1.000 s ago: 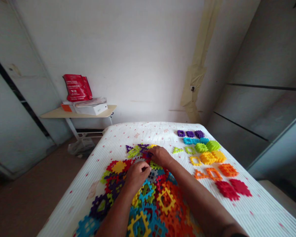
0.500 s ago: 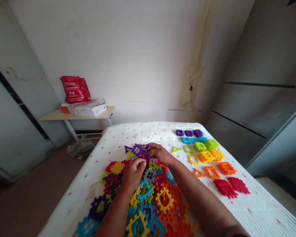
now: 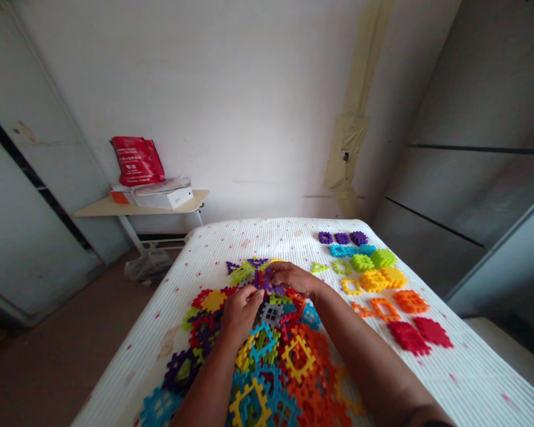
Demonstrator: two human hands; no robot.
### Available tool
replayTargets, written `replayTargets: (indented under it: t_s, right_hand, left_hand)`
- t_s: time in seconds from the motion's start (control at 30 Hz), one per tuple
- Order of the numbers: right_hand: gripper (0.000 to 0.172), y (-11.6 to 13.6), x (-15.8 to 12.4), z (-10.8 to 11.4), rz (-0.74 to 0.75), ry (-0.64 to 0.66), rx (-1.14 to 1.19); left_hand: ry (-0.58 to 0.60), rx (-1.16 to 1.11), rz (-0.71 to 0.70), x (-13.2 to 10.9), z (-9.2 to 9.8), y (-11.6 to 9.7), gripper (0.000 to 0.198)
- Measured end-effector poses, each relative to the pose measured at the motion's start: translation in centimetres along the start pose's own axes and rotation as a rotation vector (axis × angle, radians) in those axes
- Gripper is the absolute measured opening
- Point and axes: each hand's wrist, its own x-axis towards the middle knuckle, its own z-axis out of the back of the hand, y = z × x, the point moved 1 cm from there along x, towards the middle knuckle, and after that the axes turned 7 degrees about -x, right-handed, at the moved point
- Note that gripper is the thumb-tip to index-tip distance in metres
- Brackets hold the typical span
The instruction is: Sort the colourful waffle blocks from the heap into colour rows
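Observation:
A heap of coloured interlocking plastic tiles (image 3: 267,350) covers the near middle of a white ribbed bedspread (image 3: 267,237). Both my hands meet at the far end of the heap. My right hand (image 3: 293,277) pinches a purple tile (image 3: 263,279) with closed fingers. My left hand (image 3: 240,308) is curled, its fingertips closed on the near side of the same purple tile. To the right lie sorted tiles: purple ones (image 3: 342,238) farthest, then blue, green (image 3: 374,261), yellow (image 3: 376,280), orange (image 3: 400,303) and red (image 3: 420,333) nearest.
The bed fills the lower half of the view, with grey cupboard doors along its right side. A small beige side table (image 3: 137,207) at the back left carries a red bag (image 3: 136,160) and a white box. A clear bag lies on the brown floor below it.
My right hand lifted a purple tile from the far end of the heap, then drew it back a little. My left hand moved up from the grey tile to meet it.

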Motion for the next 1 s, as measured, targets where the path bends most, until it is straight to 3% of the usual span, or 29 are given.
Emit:
replayTargets:
  t_s: [0.4,0.63,0.73,0.8,0.9,1.0]
  right_hand:
    - [0.029,-0.6,0.1,0.1,0.023,0.037,0.077]
    - [0.031,-1.3,0.5,-0.5,-0.050,0.095,0.009]
    - [0.022,-1.6,0.6,-0.6,-0.040,0.150,-0.161]
    - [0.023,-1.2,0.5,-0.4,0.066,0.067,-0.344]
    - [0.028,0.2,-0.1,-0.2,0.319,-0.157,-0.745]
    - [0.027,1.6,-0.6,-0.7,0.488,-0.176,-1.097]
  left_hand:
    - [-0.017,-0.074,0.016,0.1,0.1,0.0,0.030]
    - [-0.083,-0.137,0.061,0.1,0.4,-0.3,0.026]
    - [-0.115,-0.162,0.082,0.0,0.6,-0.5,0.026]
    - [-0.126,-0.178,0.092,0.0,0.7,-0.5,0.029]
    - [-0.141,-0.200,0.100,0.1,0.7,-0.4,0.033]
    - [-0.154,-0.217,0.106,0.1,0.8,-0.2,0.035]
